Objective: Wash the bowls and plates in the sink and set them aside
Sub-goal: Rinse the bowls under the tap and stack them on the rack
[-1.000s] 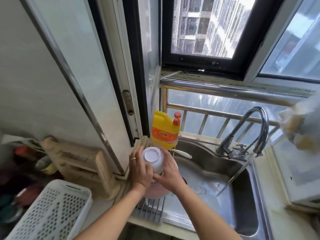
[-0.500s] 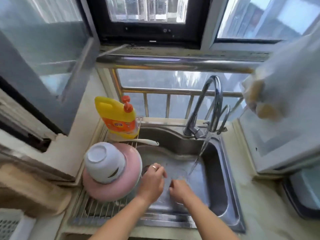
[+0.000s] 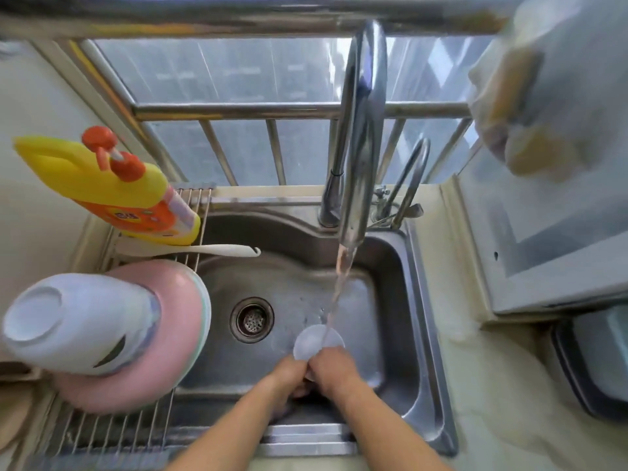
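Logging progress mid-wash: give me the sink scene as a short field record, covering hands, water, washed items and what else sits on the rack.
hands: left hand and right hand together hold a small translucent round dish
water: running from the curved steel tap onto that dish
washed items: white ceramic bowl upside down on a pink plate, on the wire drying rack
also on rack: yellow detergent bottle
sink drain: uncovered
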Motion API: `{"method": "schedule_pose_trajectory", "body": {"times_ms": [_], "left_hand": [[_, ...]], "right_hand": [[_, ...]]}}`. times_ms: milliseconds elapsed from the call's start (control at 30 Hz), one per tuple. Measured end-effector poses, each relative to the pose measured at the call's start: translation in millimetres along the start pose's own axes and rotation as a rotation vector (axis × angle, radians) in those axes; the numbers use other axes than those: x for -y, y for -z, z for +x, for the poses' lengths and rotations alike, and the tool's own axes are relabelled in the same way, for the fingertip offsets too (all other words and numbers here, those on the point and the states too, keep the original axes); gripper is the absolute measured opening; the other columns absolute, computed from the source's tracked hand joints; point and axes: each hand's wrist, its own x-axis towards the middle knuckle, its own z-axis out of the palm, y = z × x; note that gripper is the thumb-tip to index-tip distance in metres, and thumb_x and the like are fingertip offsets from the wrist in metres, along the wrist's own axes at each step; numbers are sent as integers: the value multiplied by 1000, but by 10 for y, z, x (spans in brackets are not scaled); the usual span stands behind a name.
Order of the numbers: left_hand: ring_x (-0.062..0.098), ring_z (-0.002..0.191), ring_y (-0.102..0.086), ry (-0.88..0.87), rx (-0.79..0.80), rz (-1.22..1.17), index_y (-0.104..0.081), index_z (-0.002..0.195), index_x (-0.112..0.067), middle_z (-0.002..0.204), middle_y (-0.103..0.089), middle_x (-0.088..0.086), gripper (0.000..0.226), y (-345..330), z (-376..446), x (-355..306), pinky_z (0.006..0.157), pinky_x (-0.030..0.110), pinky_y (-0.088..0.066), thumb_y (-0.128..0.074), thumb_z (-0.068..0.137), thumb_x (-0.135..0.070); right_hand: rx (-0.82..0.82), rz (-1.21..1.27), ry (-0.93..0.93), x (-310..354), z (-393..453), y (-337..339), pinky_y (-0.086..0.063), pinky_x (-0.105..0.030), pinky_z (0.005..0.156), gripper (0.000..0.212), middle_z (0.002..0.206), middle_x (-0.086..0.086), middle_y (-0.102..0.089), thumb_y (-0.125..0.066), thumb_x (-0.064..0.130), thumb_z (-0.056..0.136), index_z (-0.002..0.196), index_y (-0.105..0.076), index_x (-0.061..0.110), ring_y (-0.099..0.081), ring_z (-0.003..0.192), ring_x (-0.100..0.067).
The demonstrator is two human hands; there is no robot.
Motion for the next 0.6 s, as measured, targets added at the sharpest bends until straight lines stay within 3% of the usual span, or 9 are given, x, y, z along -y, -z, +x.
{"method": "schedule_pose_trajectory", "body": {"times_ms": [100, 200, 300, 367, 433, 467, 533, 600], "left_hand": [[18, 50, -58, 53, -59, -158, -62, 74, -10, 59, -61, 9, 29, 49, 61, -72, 42, 20, -46, -43, 97, -9], [30, 75, -68, 39, -113, -231, -68, 93, -6, 82, -71, 18, 44, 142, 65, -160, 65, 36, -60, -34, 105, -31], [25, 97, -72, -82, -114, -222, -68, 113, -19, 104, -75, 9, 63, 242, 104, -146, 86, 37, -58, -39, 89, -70], [19, 103, -69, -183, -107, -196, -67, 116, -21, 110, -74, 4, 59, 277, -5, -208, 98, 44, -53, -47, 88, -69], [17, 95, -69, -236, -115, -148, -67, 112, -21, 106, -74, 5, 42, 300, -83, -305, 95, 47, -52, -50, 98, -57], [16, 88, -69, -234, -134, -116, -68, 106, -22, 100, -75, 5, 44, 288, -145, -378, 90, 47, -54, -51, 95, -61], [17, 76, -69, -205, -170, -62, -70, 93, -22, 85, -75, 0, 66, 265, -69, -427, 72, 39, -54, -46, 82, -82], [23, 77, -70, -164, -200, -106, -73, 93, -18, 82, -75, 0, 80, 243, -16, -495, 64, 33, -51, -41, 74, -89]], "right_hand": [[-31, 74, 84, 30, -13, 103, -50, -40, 89, 30, 109, -20, -71, -56, 33, 95, 105, -72, 10, -66, 102, -40], [-124, 434, 74, 21, -36, 268, -47, -38, 71, 29, 77, -15, -64, -55, 35, 88, 67, -57, 14, -62, 80, -35], [-116, 843, -29, 25, -165, 580, -37, -33, 66, 35, 67, -2, -52, -49, 26, 95, 61, -45, 19, -49, 67, -18], [-149, 1059, -122, 18, -254, 749, -35, -31, 65, 29, 66, 3, -48, -45, 32, 88, 61, -43, 21, -42, 64, -12], [-193, 1201, -196, 1, -299, 816, -37, -28, 60, 31, 64, 3, -48, -46, 29, 92, 62, -44, 19, -42, 63, -12], [-217, 1258, -221, -2, -319, 851, -37, -27, 58, 31, 64, 2, -48, -48, 25, 93, 63, -45, 19, -44, 63, -12], [-279, 1288, -245, 25, -323, 880, -40, -31, 63, 23, 62, 3, -50, -50, 35, 78, 61, -46, 20, -47, 65, -17], [-364, 1133, -253, 50, -276, 825, -49, -38, 77, 34, 77, 0, -62, -46, 51, 74, 71, -60, 19, -59, 81, -23]]}}
